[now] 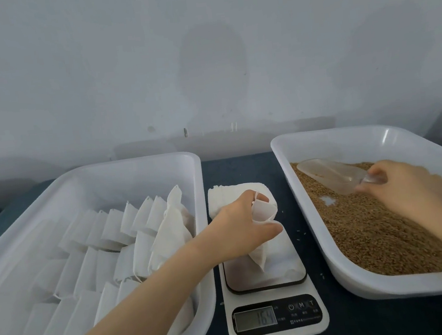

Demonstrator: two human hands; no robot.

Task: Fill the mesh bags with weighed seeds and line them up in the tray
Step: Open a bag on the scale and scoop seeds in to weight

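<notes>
My left hand (244, 225) holds a white mesh bag (263, 234) by its mouth, over the platform of a white kitchen scale (270, 294); the bag's lower end hangs onto the platform. The display (255, 319) shows digits. My right hand (406, 187) grips the handle of a clear plastic scoop (334, 176) that lies in the brown seeds (372, 227) of the right tray (365, 283). The left white tray (131, 166) holds several filled white bags (129, 241) in rows.
A stack of flat empty bags (226, 197) lies behind the scale on the dark tabletop (236, 168). A few loose seeds are scattered between scale and seed tray. A grey wall stands close behind the table.
</notes>
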